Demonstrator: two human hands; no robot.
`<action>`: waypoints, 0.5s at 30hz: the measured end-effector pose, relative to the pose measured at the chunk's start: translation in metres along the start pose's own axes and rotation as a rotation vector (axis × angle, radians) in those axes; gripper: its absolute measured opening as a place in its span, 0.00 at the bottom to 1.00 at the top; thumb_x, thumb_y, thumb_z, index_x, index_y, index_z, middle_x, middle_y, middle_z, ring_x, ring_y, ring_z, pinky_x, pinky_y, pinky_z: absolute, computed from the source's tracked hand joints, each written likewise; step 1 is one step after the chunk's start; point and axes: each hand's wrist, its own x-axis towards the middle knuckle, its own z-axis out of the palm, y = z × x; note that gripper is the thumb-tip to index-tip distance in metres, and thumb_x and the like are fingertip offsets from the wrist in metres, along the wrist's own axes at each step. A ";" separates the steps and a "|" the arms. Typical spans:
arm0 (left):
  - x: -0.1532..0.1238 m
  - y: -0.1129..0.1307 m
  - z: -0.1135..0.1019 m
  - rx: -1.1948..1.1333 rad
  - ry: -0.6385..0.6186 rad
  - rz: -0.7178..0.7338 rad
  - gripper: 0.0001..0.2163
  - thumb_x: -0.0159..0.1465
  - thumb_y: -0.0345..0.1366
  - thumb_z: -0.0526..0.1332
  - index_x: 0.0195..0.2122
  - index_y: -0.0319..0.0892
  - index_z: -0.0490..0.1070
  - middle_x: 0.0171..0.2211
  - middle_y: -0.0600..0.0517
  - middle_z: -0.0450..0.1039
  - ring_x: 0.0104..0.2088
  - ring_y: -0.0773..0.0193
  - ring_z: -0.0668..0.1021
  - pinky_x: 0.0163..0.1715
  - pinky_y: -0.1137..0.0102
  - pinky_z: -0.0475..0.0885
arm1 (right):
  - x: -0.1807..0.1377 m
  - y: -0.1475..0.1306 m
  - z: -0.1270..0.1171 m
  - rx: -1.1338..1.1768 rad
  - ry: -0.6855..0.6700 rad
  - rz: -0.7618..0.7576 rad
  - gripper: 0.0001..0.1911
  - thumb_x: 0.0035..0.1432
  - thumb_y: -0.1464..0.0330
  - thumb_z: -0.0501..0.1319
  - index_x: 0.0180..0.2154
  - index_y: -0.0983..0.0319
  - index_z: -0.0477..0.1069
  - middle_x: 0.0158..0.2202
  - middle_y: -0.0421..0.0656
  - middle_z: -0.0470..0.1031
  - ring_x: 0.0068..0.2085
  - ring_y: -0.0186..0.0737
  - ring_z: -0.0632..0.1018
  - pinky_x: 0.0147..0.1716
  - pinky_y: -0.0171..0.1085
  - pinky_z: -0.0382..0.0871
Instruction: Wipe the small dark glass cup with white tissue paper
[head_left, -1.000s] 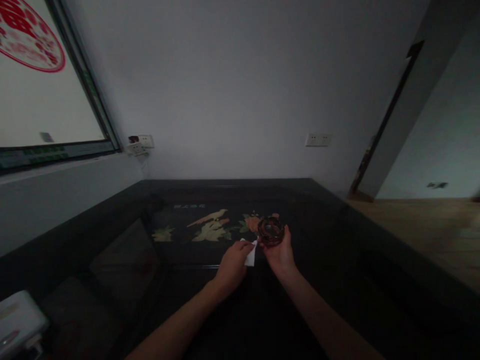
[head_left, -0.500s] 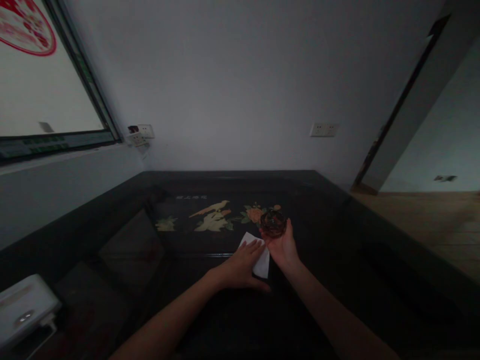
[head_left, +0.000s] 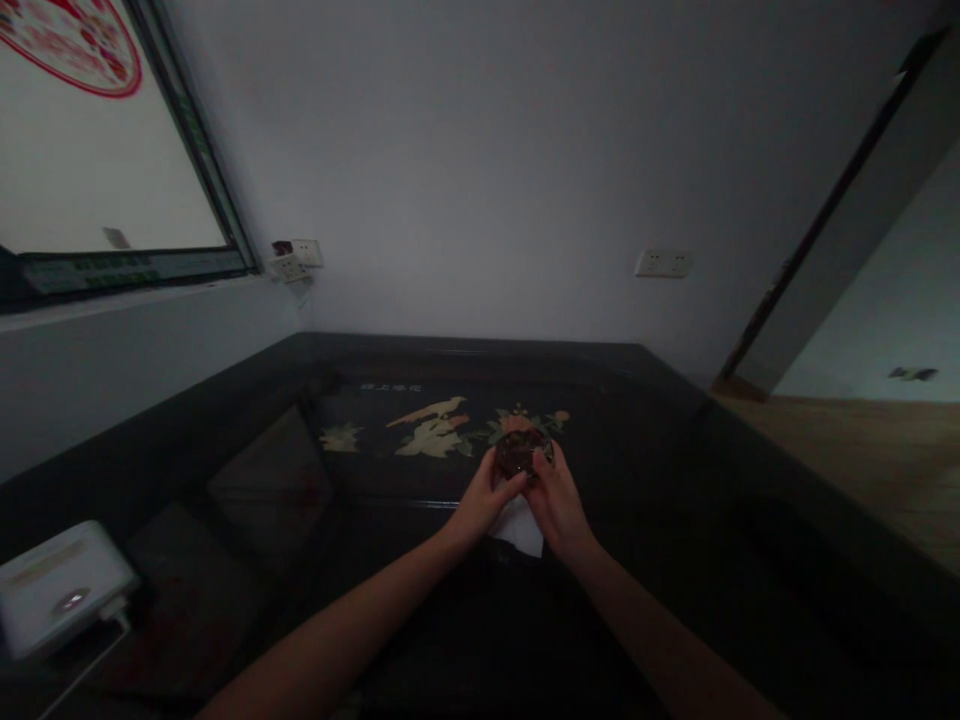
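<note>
A small round glass dish [head_left: 520,454], dark brown and shiny, perhaps an ashtray, is held between my two hands over the near edge of the painted flowers. My left hand [head_left: 483,501] is closed round its left side, thumb at the near rim. On the right side my right hand [head_left: 556,500] grips it, thumb pressed near the top. A piece of white tissue [head_left: 519,526] shows below the dish, between my wrists. Its upper part is hidden by my hands, and I cannot tell whether it is held or lies on the table.
The glossy black table [head_left: 420,620] bears a painted bird [head_left: 435,430] with flowers and lettering. At the left front stands a white device [head_left: 64,585] with a cable. Beyond the table are a wall with sockets [head_left: 664,264] and a window [head_left: 97,150]; wooden floor [head_left: 840,450] lies right.
My left hand has come off the tissue on the table and taken hold of the dish's left side. The dish has moved slightly left and nearer. The view has shifted a little.
</note>
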 end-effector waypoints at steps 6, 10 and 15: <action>-0.003 -0.002 0.001 -0.056 0.040 -0.022 0.26 0.49 0.42 0.71 0.48 0.40 0.67 0.50 0.41 0.71 0.54 0.50 0.71 0.57 0.57 0.61 | -0.002 0.009 -0.003 -0.111 -0.001 0.005 0.25 0.50 0.56 0.65 0.49 0.54 0.64 0.49 0.45 0.72 0.48 0.46 0.75 0.44 0.44 0.73; -0.005 -0.003 0.001 -0.105 0.061 -0.024 0.25 0.51 0.41 0.70 0.48 0.41 0.68 0.52 0.42 0.70 0.55 0.50 0.70 0.57 0.58 0.61 | -0.001 0.010 -0.008 -0.248 -0.015 -0.033 0.28 0.50 0.55 0.65 0.52 0.54 0.63 0.53 0.46 0.70 0.52 0.46 0.73 0.47 0.43 0.71; 0.001 -0.008 -0.004 -0.182 0.154 -0.027 0.25 0.50 0.44 0.70 0.47 0.40 0.69 0.50 0.43 0.72 0.53 0.51 0.72 0.55 0.58 0.64 | 0.005 0.001 -0.012 -0.368 -0.098 -0.020 0.29 0.51 0.51 0.63 0.52 0.54 0.66 0.55 0.46 0.69 0.52 0.47 0.72 0.39 0.41 0.74</action>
